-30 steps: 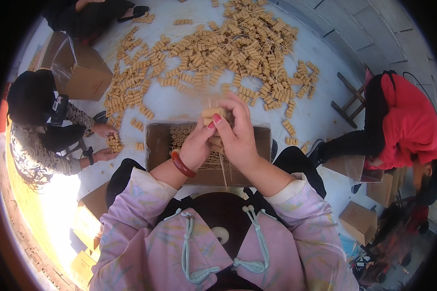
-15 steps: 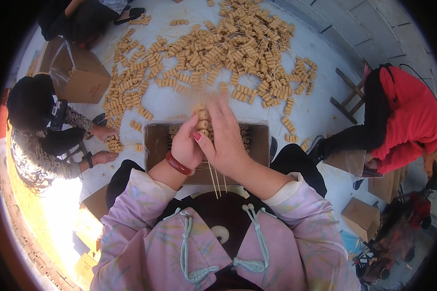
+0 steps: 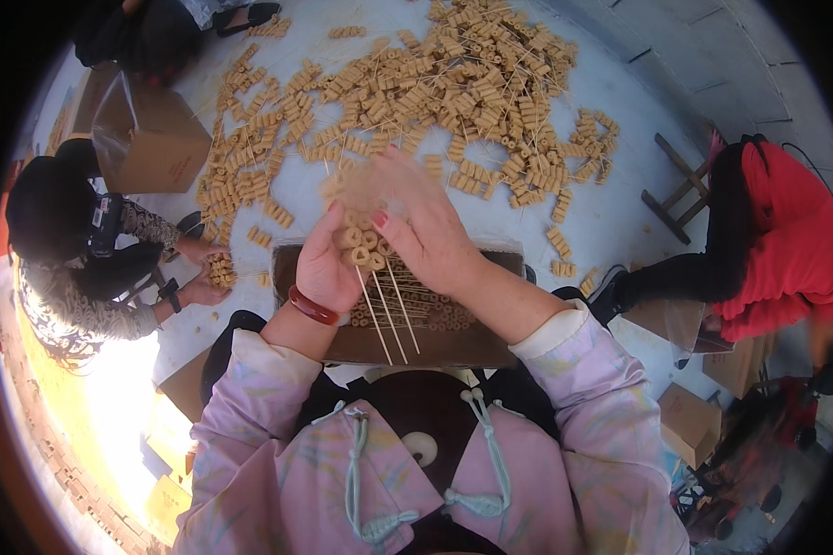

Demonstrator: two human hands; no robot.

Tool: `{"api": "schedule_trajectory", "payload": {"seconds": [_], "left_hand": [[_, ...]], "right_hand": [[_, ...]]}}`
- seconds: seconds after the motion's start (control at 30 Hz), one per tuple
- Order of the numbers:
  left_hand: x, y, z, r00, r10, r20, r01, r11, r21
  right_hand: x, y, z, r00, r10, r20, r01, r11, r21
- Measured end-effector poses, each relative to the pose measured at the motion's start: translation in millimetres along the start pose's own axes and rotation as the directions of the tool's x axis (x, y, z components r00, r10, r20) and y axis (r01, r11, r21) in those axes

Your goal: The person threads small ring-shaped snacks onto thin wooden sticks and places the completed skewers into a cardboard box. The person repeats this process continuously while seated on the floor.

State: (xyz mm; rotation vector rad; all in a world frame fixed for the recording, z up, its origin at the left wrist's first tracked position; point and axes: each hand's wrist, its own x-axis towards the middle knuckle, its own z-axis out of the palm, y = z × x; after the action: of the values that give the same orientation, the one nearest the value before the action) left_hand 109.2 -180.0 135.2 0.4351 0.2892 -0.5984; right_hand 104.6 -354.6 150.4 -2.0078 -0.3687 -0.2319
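Note:
Between my hands is a bunch of tan ring-shaped pieces on thin wooden skewers [image 3: 361, 248], the bare stick ends pointing down toward me. My left hand [image 3: 327, 264], with a red bangle at the wrist, is wrapped round the bunch from the left. My right hand [image 3: 423, 222] curves over it from the right, thumb against the rings; its fingertips are smeared by motion. Under my hands stands a cardboard box [image 3: 426, 348] with rows of the same skewers [image 3: 435, 310] lying in it.
Ahead on the pale floor spreads a large heap of skewers [image 3: 491, 92]. At left a co-worker's hands [image 3: 208, 277] hold a bunch near another box [image 3: 162, 148]. On the right a person in red [image 3: 777, 231] bends over a box, beside a wooden stool [image 3: 680, 190].
The bunch has shifted slightly left and tilted, so its ring ends and more sticks show. My right hand has turned with its fingers bent over the top. More of the box's contents shows.

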Motion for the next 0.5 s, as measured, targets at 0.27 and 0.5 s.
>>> {"api": "schedule_trajectory", "payload": {"seconds": [0.27, 0.5], "left_hand": [[9.9, 15.3, -9.7, 0.956, 0.186, -0.226, -0.149, 0.973, 0.174], [18.3, 15.1, -24.8, 0.928, 0.188, -0.323, -0.114, 0.965, 0.235]], "right_hand": [[-50.3, 265.8, -88.5, 0.604, 0.797, -0.012, -0.783, 0.591, -0.196], [-125.6, 363.2, -83.1, 0.658, 0.745, -0.104, -0.666, 0.512, -0.543]]}}
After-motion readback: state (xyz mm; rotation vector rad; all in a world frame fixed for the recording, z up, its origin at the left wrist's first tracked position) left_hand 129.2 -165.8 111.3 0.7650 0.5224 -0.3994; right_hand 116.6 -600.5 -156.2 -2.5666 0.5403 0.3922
